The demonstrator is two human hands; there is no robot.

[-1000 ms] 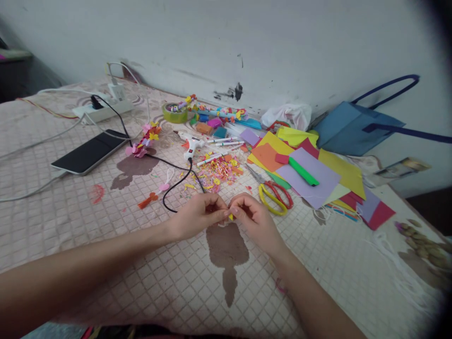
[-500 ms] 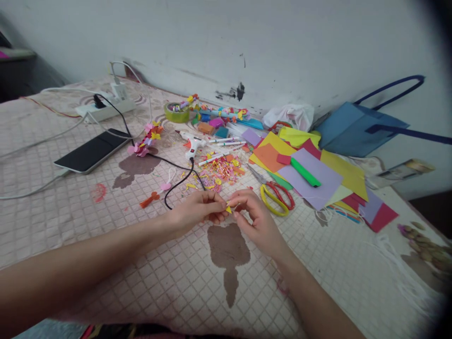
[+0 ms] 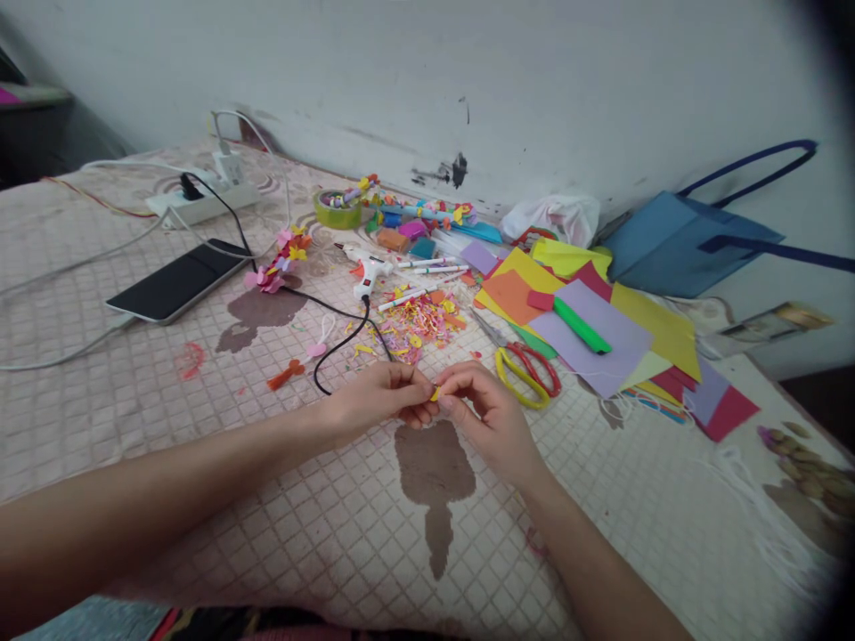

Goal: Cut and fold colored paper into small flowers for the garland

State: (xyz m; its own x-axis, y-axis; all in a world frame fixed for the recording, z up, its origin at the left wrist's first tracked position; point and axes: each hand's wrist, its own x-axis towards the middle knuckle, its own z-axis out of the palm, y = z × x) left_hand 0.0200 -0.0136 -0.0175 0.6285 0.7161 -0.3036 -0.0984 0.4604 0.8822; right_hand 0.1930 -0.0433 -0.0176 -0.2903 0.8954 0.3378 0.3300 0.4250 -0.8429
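Note:
My left hand and my right hand meet fingertip to fingertip just above the checked cloth. Both are pinched on a small yellow paper piece, most of it hidden by the fingers. Right behind the hands lies a heap of coloured paper scraps. Yellow and red scissors lie just to the right of my right hand. A white glue gun with a black cord lies beyond the scraps.
Coloured paper sheets with a green marker spread at the right, a blue bag behind them. A phone, a power strip and cables lie at the left. Tape roll, pens and paper flowers line the wall.
The fingertips of both hands have drawn closer around the yellow piece after parting slightly half a second ago. The view has shifted a little; nothing else moved.

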